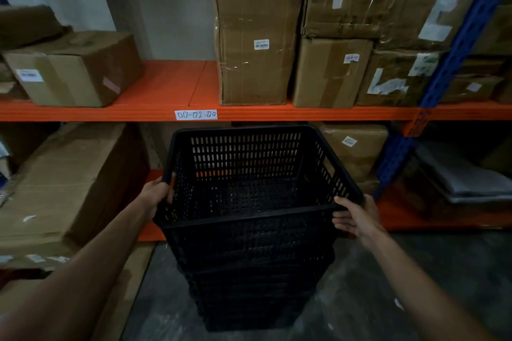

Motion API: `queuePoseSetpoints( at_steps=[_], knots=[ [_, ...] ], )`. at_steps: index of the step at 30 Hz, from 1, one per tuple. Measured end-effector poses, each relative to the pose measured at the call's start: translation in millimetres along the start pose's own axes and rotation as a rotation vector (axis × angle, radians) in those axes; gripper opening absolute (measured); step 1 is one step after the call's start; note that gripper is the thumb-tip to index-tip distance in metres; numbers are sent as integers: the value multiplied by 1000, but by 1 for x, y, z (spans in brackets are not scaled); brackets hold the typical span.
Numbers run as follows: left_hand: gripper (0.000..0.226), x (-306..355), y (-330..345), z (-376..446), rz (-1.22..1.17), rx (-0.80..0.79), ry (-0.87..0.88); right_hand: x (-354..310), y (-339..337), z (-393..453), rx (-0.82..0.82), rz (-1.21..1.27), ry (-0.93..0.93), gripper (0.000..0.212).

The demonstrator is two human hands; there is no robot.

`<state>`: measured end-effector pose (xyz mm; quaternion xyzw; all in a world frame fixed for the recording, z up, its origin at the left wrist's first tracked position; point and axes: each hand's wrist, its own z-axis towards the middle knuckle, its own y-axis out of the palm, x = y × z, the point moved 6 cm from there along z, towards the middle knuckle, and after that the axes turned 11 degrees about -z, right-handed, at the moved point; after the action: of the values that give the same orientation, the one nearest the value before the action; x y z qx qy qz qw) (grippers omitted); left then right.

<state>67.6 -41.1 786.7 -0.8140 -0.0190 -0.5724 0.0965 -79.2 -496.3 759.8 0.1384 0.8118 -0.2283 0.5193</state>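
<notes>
A black perforated plastic basket (246, 163) tops a stack of nested black baskets (255, 279) that stands on the grey floor in front of the shelving. My left hand (156, 195) grips the top basket's left rim, fingers curled over the edge. My right hand (356, 214) holds the near right corner of the same rim, thumb on top and fingers against the outer wall. The top basket holds nothing.
An orange shelf (171, 86) with a white label (196, 115) runs across at chest height, carrying cardboard boxes (256, 39) on both sides. A blue upright post (432, 91) stands at right. More boxes (63, 183) fill the lower level. Grey concrete floor (401, 285) lies below.
</notes>
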Motion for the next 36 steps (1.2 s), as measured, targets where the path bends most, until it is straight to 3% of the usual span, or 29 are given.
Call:
queuePoseSetpoints(
  at_steps=[6, 12, 15, 19, 23, 28, 32, 36],
  knots=[
    [34, 13, -2, 19, 109, -21, 30, 4, 7, 1, 9, 28, 34, 46],
    [29, 6, -2, 25, 101, -82, 2, -2, 6, 2, 32, 63, 49, 51],
    [45, 6, 2, 28, 102, -84, 10, 5, 4, 2, 50, 76, 71, 54],
    [32, 7, 9, 28, 144, -83, 46, 10, 1, 0, 59, 70, 84, 50],
    [32, 8, 11, 29, 184, -124, 36, 3, 2, -7, -6, -88, 102, 38],
    [28, 4, 7, 27, 202, -158, 26, -8, -13, -7, -6, -440, 162, 57],
    [20, 2, 9, 33, 148, -226, 13, -18, -15, 7, 20, -536, 157, 71],
    [32, -1, 7, 42, 215, -164, 22, -20, -6, 25, 22, -570, 169, 66]
  ],
)
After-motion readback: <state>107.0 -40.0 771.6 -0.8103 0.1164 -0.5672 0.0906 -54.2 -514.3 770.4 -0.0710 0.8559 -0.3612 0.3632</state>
